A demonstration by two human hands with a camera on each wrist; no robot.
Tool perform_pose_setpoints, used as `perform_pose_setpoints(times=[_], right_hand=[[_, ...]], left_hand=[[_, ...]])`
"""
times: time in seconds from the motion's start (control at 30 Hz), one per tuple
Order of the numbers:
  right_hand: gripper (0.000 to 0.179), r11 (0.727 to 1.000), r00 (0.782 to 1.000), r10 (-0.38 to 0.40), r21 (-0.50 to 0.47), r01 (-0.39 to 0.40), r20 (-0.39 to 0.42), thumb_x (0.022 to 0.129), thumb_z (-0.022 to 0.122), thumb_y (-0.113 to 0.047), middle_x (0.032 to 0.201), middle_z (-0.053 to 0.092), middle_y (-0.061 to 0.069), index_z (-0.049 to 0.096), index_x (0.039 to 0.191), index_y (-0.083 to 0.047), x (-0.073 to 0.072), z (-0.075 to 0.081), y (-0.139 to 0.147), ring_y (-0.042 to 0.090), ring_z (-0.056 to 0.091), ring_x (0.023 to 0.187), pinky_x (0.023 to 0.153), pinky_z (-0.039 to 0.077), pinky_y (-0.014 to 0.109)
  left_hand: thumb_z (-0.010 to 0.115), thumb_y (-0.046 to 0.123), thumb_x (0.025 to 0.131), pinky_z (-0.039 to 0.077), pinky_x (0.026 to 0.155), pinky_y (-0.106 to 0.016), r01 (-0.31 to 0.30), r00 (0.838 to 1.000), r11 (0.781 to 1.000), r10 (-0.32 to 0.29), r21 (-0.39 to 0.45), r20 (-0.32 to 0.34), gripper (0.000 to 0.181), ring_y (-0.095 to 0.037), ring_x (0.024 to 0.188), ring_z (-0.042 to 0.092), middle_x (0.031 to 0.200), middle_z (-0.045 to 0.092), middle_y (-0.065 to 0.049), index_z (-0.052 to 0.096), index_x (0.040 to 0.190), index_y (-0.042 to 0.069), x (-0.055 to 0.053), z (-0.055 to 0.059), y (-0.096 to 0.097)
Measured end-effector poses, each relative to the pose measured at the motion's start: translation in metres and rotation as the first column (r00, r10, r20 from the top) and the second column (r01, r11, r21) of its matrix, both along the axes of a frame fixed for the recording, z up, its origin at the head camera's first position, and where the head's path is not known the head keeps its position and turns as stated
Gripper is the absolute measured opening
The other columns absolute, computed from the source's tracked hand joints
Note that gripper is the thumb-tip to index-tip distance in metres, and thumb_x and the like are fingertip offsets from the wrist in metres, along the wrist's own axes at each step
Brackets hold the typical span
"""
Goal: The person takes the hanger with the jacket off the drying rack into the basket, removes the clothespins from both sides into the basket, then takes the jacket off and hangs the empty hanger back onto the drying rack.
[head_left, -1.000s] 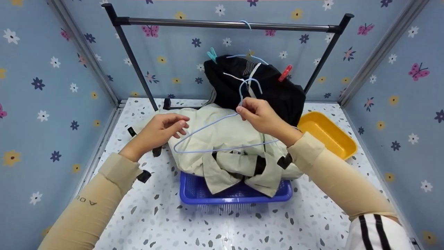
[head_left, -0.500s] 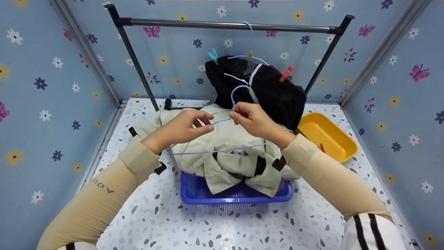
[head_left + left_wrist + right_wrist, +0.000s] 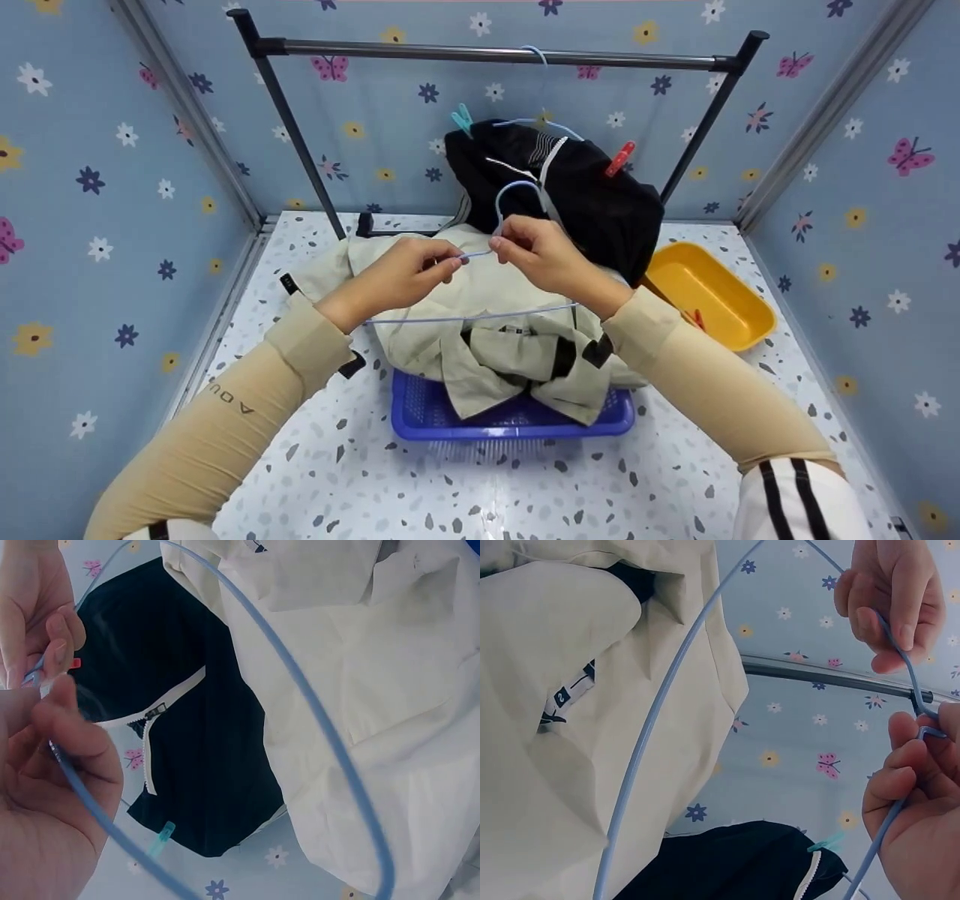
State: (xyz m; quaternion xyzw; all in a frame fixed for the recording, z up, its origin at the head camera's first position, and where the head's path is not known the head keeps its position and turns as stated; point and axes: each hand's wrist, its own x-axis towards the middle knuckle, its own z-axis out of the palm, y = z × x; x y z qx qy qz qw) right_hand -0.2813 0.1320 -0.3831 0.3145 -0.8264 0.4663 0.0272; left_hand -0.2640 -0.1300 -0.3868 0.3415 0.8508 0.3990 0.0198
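A light-blue wire hanger (image 3: 480,316) is held up level above a cream jacket, its hook upward. My right hand (image 3: 553,256) grips it at the neck, just under the hook. With thumb and fingers, my left hand (image 3: 409,271) pinches the sloping shoulder wire left of the neck. In the left wrist view the hanger's wire (image 3: 322,716) loops across in front of the garments. The cream jacket (image 3: 416,341) lies heaped over a blue basket (image 3: 510,433), its collar toward me. A size label (image 3: 574,694) shows inside it in the right wrist view.
Behind stands a dark metal rack (image 3: 405,51). A black zippered garment (image 3: 607,214) hangs there on another blue hanger, with a teal clothespin (image 3: 463,120) and a red clothespin (image 3: 620,159). At right, a yellow tub (image 3: 705,274) holds something small and red (image 3: 699,319).
My left hand has come in from the left and taken hold of the hanger's shoulder wire. My right hand has shifted slightly left with the hanger, turning its hook.
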Motion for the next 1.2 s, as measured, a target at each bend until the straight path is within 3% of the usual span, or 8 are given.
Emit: perform_pose_setpoints(times=[0.2, 1.2], right_hand=[[0.022, 1.0, 1.0, 0.008, -0.018, -0.008, -0.004, 0.109, 0.065, -0.011, 0.08, 0.067, 0.007, 0.066, 0.091, 0.001, 0.0, 0.001, -0.004, 0.009, 0.048, 0.065, 0.062, 0.039, 0.023], [0.022, 1.0, 0.999, 0.024, -0.015, -0.025, -0.027, 0.11, 0.063, -0.012, 0.079, 0.064, 0.002, 0.065, 0.091, -0.002, -0.005, 0.0, -0.015, 0.01, 0.048, 0.066, 0.064, 0.04, 0.025]], left_hand=[[0.058, 0.012, 0.113, 0.041, 0.07, -0.027, -0.023, 1.0, 0.999, 0.023, 0.028, -0.003, 0.021, -0.011, 0.066, 0.045, 0.078, 0.056, 0.0, 0.075, 0.104, 0.002, 0.001, 0.0, -0.001], [0.057, 0.014, 0.114, 0.043, 0.073, -0.03, -0.056, 0.998, 0.998, 0.056, 0.025, 0.008, 0.024, -0.015, 0.07, 0.047, 0.079, 0.055, 0.001, 0.078, 0.114, 0.002, 0.003, 0.001, -0.011]])
